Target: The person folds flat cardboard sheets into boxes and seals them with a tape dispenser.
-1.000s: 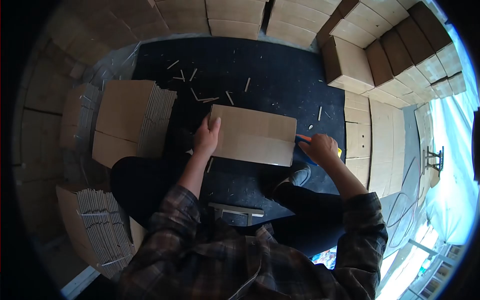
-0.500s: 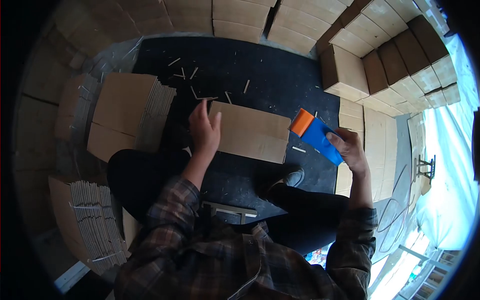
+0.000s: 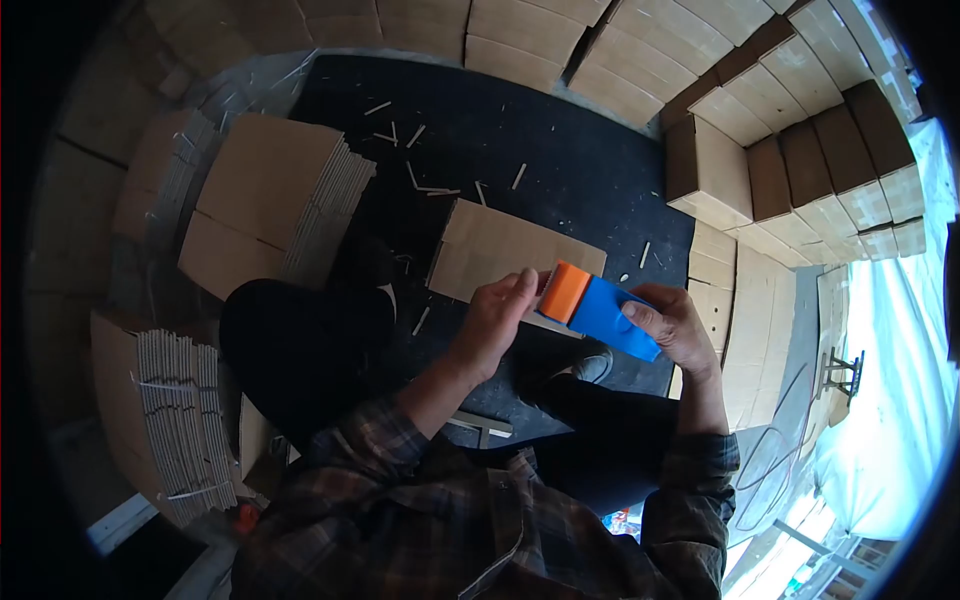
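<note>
My right hand [image 3: 675,325] grips the blue body of a hand-held tape dispenser [image 3: 612,318] with an orange front end. Thumb on top, the hand holds it tilted above the floor. My left hand [image 3: 497,322] is at the orange end, its thumb and fingers closed together there. What they pinch is too small to make out. Behind and below the dispenser lies a closed cardboard box [image 3: 520,245] on the dark floor mat, its near right part covered by the hands and the dispenser.
Flattened cardboard stacks [image 3: 262,185] stand at the left, with a strapped bundle [image 3: 180,415] nearer me. Stacked boxes [image 3: 640,60] line the back and right. Thin strips [image 3: 413,175] litter the mat [image 3: 480,120]. My shoe [image 3: 585,368] is close to the box.
My left hand has moved right from beside the box to the dispenser's orange end, and its fingers have closed. My right hand has brought the dispenser slightly left and lower.
</note>
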Action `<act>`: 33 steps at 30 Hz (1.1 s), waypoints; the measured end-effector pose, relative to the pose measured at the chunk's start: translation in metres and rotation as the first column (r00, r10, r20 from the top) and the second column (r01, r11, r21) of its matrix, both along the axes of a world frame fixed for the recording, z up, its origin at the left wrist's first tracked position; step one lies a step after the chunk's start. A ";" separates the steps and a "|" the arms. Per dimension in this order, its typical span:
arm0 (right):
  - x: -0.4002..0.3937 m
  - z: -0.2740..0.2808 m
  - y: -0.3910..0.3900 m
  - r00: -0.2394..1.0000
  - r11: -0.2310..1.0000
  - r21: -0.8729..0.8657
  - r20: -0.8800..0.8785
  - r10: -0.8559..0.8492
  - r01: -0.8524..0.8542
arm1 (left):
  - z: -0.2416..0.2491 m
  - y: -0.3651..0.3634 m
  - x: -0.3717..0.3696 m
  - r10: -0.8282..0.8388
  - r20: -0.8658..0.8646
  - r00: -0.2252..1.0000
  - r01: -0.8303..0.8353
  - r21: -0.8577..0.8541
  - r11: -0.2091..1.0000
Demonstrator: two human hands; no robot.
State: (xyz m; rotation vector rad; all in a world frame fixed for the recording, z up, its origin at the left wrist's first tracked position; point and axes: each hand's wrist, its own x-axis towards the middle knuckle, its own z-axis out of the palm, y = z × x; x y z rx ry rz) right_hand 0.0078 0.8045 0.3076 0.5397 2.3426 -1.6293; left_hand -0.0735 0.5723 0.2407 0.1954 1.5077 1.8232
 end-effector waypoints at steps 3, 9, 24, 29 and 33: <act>-0.006 0.001 -0.001 0.999 0.999 0.001 0.013 0.045 -0.045 | -0.023 -0.002 -0.010 -0.018 0.641 0.767 -0.161 0.220 0.962; -0.019 -0.004 -0.008 0.995 0.993 0.098 0.080 0.065 -0.073 | -0.024 0.002 -0.006 0.111 0.522 0.846 -0.173 0.072 0.982; -0.046 -0.013 -0.034 0.957 0.955 0.169 0.204 0.208 -0.244 | -0.072 -0.006 -0.012 0.389 0.406 0.827 -0.415 -0.026 0.910; -0.073 -0.006 -0.051 0.941 0.938 0.205 0.252 0.225 -0.280 | -0.066 -0.043 -0.065 0.557 0.017 0.830 -0.515 -0.357 0.779; -0.094 -0.012 -0.057 0.905 0.911 0.273 0.378 0.194 -0.309 | -0.095 -0.064 -0.097 0.632 -0.093 0.769 -0.633 -0.251 0.732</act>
